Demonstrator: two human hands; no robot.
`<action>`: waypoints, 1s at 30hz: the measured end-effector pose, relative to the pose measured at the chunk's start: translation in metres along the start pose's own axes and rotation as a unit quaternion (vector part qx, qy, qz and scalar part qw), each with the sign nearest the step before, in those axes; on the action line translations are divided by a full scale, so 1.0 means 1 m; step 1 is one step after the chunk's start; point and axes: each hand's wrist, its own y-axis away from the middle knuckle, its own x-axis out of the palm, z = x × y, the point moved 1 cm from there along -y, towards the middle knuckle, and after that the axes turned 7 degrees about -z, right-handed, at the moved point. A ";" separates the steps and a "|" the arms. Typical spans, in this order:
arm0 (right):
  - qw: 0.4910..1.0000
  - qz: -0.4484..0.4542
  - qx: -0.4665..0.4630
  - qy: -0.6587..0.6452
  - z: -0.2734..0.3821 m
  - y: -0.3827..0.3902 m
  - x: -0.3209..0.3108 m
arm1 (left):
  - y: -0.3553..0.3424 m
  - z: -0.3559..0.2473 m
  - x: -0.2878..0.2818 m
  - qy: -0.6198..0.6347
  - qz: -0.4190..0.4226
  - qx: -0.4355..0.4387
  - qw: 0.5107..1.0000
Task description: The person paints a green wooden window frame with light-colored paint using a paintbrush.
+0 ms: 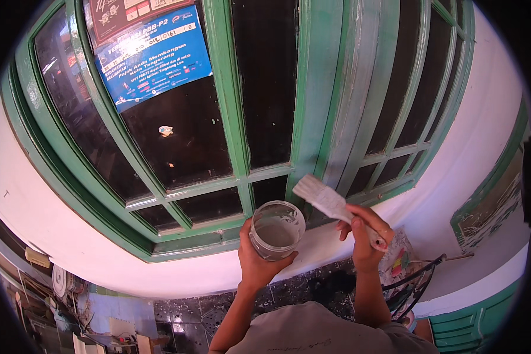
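My left hand [259, 265] is wrapped round a clear plastic container [277, 233] with pale greyish paint inside. A wide paintbrush [324, 197] is in my right hand [364, 239], its bristles coated off-white and tilted up to the left, above and right of the container. Behind both is a green wooden window [241, 135] with dark panes. Its central upright post [342, 130] has patchy grey-green paint just beyond the brush tip. A blue sticker [153, 59] and a red one [130, 17] are stuck on the upper left panes.
A white wall [59, 242] surrounds the window. At lower left are stored boards [124, 333] and clutter on the floor. A dark tiled floor [200, 307] lies below me. At lower right are a dark curved metal frame [410, 283] and a green panelled piece [472, 318].
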 end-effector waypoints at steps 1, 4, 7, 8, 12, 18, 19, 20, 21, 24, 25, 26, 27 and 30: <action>0.999 -0.032 0.003 -0.006 -0.001 -0.002 0.000 | 0.002 0.000 -0.002 0.001 0.002 0.001 1.000; 0.998 -0.056 0.020 0.005 -0.015 -0.011 0.005 | 0.007 0.001 -0.005 -0.003 0.004 -0.013 1.000; 0.994 -0.101 0.052 0.008 -0.032 -0.008 0.011 | 0.014 0.002 -0.009 0.003 0.003 -0.016 1.000; 0.992 -0.109 0.062 0.016 -0.037 -0.005 0.013 | 0.016 0.003 -0.011 -0.004 0.002 -0.027 1.000; 0.989 -0.123 0.058 0.060 -0.058 0.015 0.021 | 0.022 0.003 -0.021 -0.031 0.007 -0.042 0.999; 0.987 -0.108 0.027 0.114 -0.096 0.057 0.018 | 0.030 0.005 -0.038 -0.026 -0.009 -0.068 0.997; 0.984 -0.107 0.014 0.139 -0.102 0.063 0.016 | 0.031 0.007 -0.041 -0.028 -0.010 -0.071 0.997; 0.985 -0.105 0.017 0.139 -0.107 0.068 0.016 | 0.032 0.009 -0.043 -0.035 -0.009 -0.070 0.997; 0.984 -0.110 0.029 0.137 -0.111 0.071 0.016 | 0.034 0.011 -0.044 -0.042 -0.007 -0.068 0.997; 0.983 -0.103 0.026 0.149 -0.128 0.078 0.013 | 0.037 0.006 -0.046 -0.019 -0.015 -0.104 0.994; 0.982 -0.094 0.007 0.162 -0.132 0.078 0.013 | 0.038 0.006 -0.047 -0.019 -0.016 -0.104 0.994; 0.982 -0.093 0.008 0.162 -0.135 0.078 0.013 | 0.039 0.006 -0.047 -0.024 -0.014 -0.106 0.994; 0.982 -0.095 0.006 0.163 -0.137 0.078 0.014 | 0.040 0.006 -0.048 -0.029 -0.012 -0.107 0.994; 0.982 -0.107 0.009 0.156 -0.137 0.075 0.021 | 0.041 0.004 -0.049 -0.020 -0.011 -0.116 0.993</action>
